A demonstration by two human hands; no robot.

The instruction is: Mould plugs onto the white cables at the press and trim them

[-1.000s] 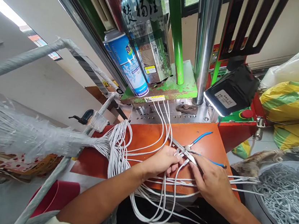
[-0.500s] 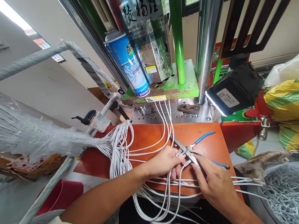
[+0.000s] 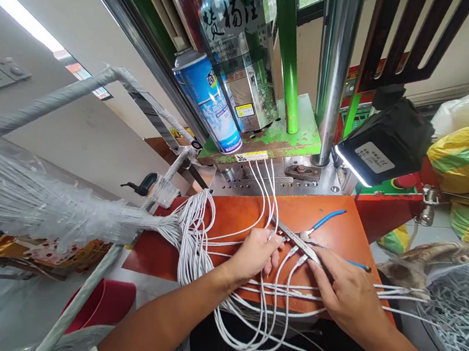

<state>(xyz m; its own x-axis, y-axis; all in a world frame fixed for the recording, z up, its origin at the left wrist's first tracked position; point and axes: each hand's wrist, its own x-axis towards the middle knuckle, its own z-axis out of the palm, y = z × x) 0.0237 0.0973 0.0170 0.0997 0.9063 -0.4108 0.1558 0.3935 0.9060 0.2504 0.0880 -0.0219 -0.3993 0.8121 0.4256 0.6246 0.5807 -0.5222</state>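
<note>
My right hand (image 3: 345, 283) grips the near end of a narrow metal bar (image 3: 291, 234), which slants across the orange board. My left hand (image 3: 255, 253) is closed in a pinch on a white cable at the bar's far part; the fingertips partly hide the cable's end. Along the bar's near side, two white cables with pale connectors (image 3: 301, 259) sit against it, and their lengths loop down toward my lap. Behind the bar, touching or very close to it, lie blue-handled pliers (image 3: 326, 220) with spread handles.
A thick bundle of white cables (image 3: 194, 227) spills over the left of the orange board (image 3: 230, 209). Ahead stands a green press (image 3: 303, 138) with a blue spray can (image 3: 209, 101). A lamp (image 3: 386, 143) hangs at right, above a bin of white scraps (image 3: 460, 317).
My left hand has shifted from the connectors nearer my right hand to the bar's far part. Two connectors along the bar are now uncovered. The whole view has moved slightly.
</note>
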